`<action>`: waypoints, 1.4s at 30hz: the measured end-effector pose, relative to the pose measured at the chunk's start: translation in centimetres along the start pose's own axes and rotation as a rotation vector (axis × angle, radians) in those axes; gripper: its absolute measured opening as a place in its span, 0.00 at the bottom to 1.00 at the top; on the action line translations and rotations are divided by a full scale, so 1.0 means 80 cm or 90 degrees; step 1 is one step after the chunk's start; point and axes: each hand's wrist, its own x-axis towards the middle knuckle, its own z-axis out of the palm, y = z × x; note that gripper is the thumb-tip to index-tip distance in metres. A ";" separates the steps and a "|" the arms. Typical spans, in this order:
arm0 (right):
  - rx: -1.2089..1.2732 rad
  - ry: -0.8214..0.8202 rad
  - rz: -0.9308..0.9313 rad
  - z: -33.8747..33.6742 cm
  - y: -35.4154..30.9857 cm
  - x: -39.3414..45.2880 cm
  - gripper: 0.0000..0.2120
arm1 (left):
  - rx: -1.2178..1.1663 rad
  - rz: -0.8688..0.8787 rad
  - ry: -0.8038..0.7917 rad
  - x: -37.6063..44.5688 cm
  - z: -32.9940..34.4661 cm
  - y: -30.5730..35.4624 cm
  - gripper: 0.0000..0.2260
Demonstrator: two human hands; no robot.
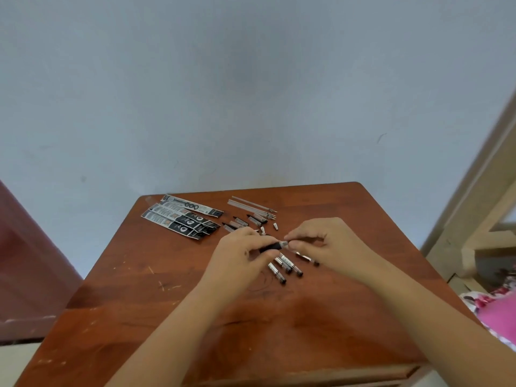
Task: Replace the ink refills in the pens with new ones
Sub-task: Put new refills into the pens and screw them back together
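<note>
Both forearms reach in from my near edge over the wooden table [139, 317], and I see them meet above its middle. My left hand [240, 255] curls its fingers around the dark barrel of a pen [272, 245], while my right hand [324, 241] pinches the pale end of that same pen between thumb and fingertips. Its long axis runs roughly side to side, dark end toward the left palm, light end toward the right.

Just under and nearer than my fingers lie several pen barrels [287, 265], printed and black-tipped, slanting toward me; one more sits partly hidden beneath the right hand.

Beyond my fingertips lie small pen tips and caps [262, 229], scattered. Farther still, past the right fingers, a bundle of clear refills [251, 207] lies together, points aiming right. Past the left fingers, three flat refill packets [181, 219] overlap; whether anything remains inside I cannot tell.
</note>
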 end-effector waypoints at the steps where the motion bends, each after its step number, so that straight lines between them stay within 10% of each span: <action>1: -0.015 -0.018 -0.006 0.000 0.000 0.001 0.06 | 0.007 0.002 -0.001 0.000 0.000 -0.001 0.09; 17: -0.044 0.214 0.229 -0.008 0.112 0.097 0.07 | 0.154 -0.147 0.083 0.036 -0.007 -0.088 0.12; 29: -0.295 0.032 0.328 0.060 0.145 0.147 0.10 | 0.130 -0.113 0.133 0.027 -0.012 -0.101 0.10; 42: 0.113 -0.045 0.080 0.030 0.019 0.034 0.07 | -0.459 -0.174 0.219 0.021 -0.011 -0.023 0.09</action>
